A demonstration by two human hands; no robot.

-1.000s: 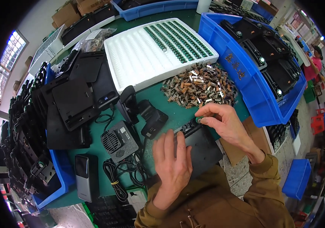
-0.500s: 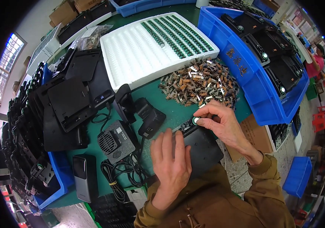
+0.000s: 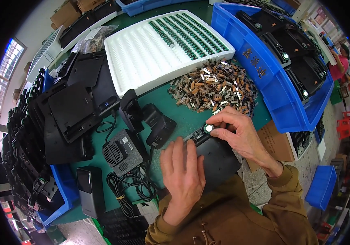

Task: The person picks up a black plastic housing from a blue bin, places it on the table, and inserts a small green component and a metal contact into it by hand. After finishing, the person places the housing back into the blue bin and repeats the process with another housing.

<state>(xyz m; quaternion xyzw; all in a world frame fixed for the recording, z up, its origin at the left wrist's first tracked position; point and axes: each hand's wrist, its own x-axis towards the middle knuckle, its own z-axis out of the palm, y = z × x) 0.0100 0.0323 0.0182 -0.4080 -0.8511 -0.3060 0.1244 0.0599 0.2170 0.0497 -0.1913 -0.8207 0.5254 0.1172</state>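
Observation:
A black plastic panel (image 3: 220,159) with a narrow slotted strip along its far edge lies in front of me. My left hand (image 3: 184,175) rests on its left part, fingers stretched out and the fingertips near the strip. At the right end of that strip is a small round part (image 3: 209,128) with a bright white face and a green rim. My right hand (image 3: 240,132) pinches it between thumb and forefinger. How the round part sits in the strip is partly hidden by the fingers.
Beyond my hands lie a heap of small metal-and-brown parts (image 3: 215,87) and a white foam tray (image 3: 134,57) with rows of green parts. A blue bin (image 3: 244,53) holds black panels at right. Chargers, a coiled cable (image 3: 119,196) and stacked black panels (image 3: 70,108) crowd the left.
The round part's white face now shows more fully between the right thumb and forefinger. The right hand has shifted very slightly left; the left hand stays on the panel.

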